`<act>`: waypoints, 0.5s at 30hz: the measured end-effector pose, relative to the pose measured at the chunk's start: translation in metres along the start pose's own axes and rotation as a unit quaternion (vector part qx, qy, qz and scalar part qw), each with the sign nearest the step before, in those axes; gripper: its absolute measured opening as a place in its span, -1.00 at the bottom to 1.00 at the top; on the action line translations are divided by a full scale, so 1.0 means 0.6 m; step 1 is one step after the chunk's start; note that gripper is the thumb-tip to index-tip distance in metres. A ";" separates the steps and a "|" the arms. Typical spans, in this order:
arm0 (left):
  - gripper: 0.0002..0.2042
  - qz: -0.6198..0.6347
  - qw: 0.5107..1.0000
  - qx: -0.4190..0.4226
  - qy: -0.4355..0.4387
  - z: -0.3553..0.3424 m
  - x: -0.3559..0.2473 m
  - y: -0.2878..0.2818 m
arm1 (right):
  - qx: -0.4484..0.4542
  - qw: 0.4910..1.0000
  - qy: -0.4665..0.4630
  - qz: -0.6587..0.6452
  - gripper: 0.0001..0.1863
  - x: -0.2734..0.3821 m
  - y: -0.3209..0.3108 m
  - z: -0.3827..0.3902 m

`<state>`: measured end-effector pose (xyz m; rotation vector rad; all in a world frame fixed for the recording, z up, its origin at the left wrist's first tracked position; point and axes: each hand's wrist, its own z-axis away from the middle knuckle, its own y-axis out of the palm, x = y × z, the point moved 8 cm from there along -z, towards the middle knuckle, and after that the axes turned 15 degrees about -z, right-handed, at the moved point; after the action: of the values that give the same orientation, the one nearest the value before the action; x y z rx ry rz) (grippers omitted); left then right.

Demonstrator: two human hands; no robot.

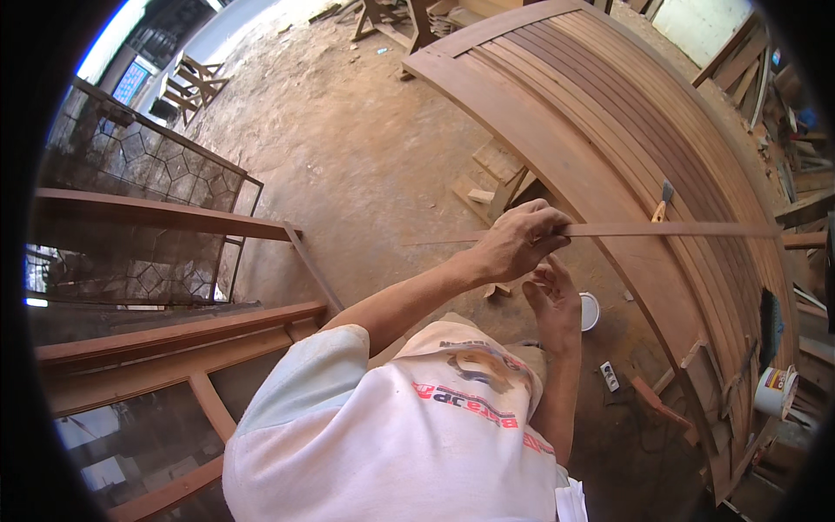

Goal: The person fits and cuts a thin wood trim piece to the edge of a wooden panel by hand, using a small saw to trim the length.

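Note:
My left hand (526, 237) is closed around a long, thin wooden strip (635, 230). One end of the strip reaches right across a large slatted wooden door panel (574, 122); the other runs out leftward past my wrist. Just below, my right hand (554, 294) is raised with its fingers loosely bent and apart, with nothing visible in it. A paintbrush (662, 207) with a wooden handle lies on the panel, close to the strip.
Wooden frames (174, 339) and a leaded-glass panel (156, 165) stand at left. Below the panel are a round white container (590, 311), a white socket strip (609, 377) and a wooden trestle (500, 174). A white bucket (774, 391) and scrap wood line the right side.

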<state>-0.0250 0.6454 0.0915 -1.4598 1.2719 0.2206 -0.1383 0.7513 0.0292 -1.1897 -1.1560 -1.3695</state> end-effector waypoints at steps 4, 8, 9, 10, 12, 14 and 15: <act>-0.77 0.284 0.935 -0.125 -0.170 -0.009 0.066 -0.096 | 0.082 0.961 -0.182 0.193 -0.34 0.002 0.132 -0.035; -0.72 0.379 0.863 -0.246 -0.226 0.008 0.177 -0.194 | 0.070 0.995 -0.006 0.068 -0.61 -0.063 0.133 -0.070; -0.72 0.371 0.862 -0.243 -0.245 0.021 0.200 -0.211 | 0.072 0.994 -0.009 0.085 -0.64 -0.060 0.137 -0.077; -0.71 0.360 0.863 -0.236 -0.265 0.035 0.219 -0.225 | 0.070 0.993 -0.014 0.097 -0.68 -0.060 0.141 -0.083; -0.70 0.346 0.863 -0.222 -0.295 0.050 0.248 -0.246 | 0.075 0.992 -0.020 0.095 -0.73 -0.069 0.146 -0.099; -0.70 0.321 0.863 -0.225 -0.318 0.056 0.291 -0.259 | 0.085 0.993 0.001 0.084 -0.72 -0.085 0.155 -0.118; -0.70 0.308 0.864 -0.224 -0.329 0.053 0.314 -0.262 | 0.087 0.993 0.012 0.077 -0.71 -0.090 0.159 -0.133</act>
<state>0.1878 0.5305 0.0377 -1.1245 1.0953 1.4025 -0.0471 0.6661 -0.0244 -1.1092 -1.1185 -1.1398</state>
